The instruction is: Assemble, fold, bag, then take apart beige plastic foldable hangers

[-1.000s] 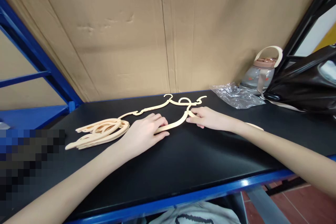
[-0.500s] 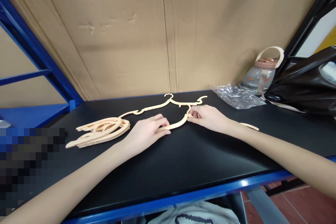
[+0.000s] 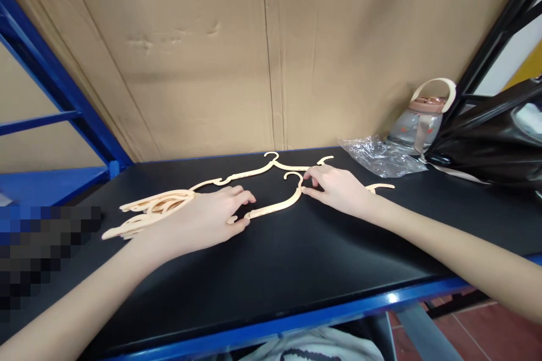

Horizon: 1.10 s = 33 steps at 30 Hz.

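A cream folding clothes hanger (image 3: 275, 207) lies on the black tabletop, its hook curving up and to the left. My right hand (image 3: 339, 189) has its thumb and fingers closed at the hanger's neck and covers part of the right arm, whose tip shows beyond my wrist. At the left end of the same hanger, my left hand (image 3: 212, 214) is open, thumb and fingers apart, with the thumb tip close to the hanger's end. Behind it lies a second, unfolded hanger (image 3: 254, 171). A pile of folded hangers (image 3: 156, 203) sits to the left, partly hidden by my left hand.
Crumpled clear plastic wrap (image 3: 381, 157) lies at the back right, beside a water bottle (image 3: 419, 118) with a handle and strap. A black bag (image 3: 491, 130) stands at the right. Cardboard (image 3: 190, 67) backs the table, and a blue frame edge (image 3: 271, 324) runs along the front.
My left hand has let go of the near hanger's arm and moved left, its fingers spreading. The near hanger's hook now shows, and its right tip has shifted left.
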Each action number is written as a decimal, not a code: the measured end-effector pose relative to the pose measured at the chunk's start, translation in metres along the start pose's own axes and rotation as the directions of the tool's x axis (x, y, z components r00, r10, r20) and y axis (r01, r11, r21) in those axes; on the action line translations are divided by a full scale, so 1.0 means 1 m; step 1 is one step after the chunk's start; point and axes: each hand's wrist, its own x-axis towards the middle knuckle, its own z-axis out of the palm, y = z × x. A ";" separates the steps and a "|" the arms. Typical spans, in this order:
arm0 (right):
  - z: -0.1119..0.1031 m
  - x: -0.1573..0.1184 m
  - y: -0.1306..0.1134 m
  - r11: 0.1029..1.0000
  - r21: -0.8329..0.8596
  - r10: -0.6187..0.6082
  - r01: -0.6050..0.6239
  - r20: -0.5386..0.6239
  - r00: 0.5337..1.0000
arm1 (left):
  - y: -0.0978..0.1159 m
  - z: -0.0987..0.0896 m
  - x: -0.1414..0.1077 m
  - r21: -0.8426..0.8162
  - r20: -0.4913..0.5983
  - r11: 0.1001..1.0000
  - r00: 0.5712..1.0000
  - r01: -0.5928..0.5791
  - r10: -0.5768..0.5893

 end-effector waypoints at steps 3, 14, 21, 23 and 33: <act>-0.002 -0.002 -0.002 0.991 -0.078 -0.112 0.106 -0.079 0.991 | -0.006 -0.005 -0.005 -0.018 0.042 0.999 0.998 -0.051 0.051; 0.009 -0.004 0.006 0.926 0.127 -0.368 0.355 0.103 0.924 | 0.013 0.004 0.000 -0.046 -0.038 0.957 0.958 -0.286 0.284; 0.004 -0.004 0.001 0.937 0.132 -0.338 0.324 0.101 0.936 | 0.020 0.016 0.010 0.012 -0.151 0.968 0.956 -0.251 0.250; 0.004 -0.004 -0.002 0.951 0.143 -0.288 0.274 0.092 0.953 | 0.023 0.017 0.011 0.000 -0.175 0.974 0.959 -0.225 0.222; 0.005 -0.005 -0.006 0.962 0.146 -0.241 0.230 0.065 0.968 | 0.026 0.024 0.013 -0.078 -0.186 0.996 0.982 -0.040 0.025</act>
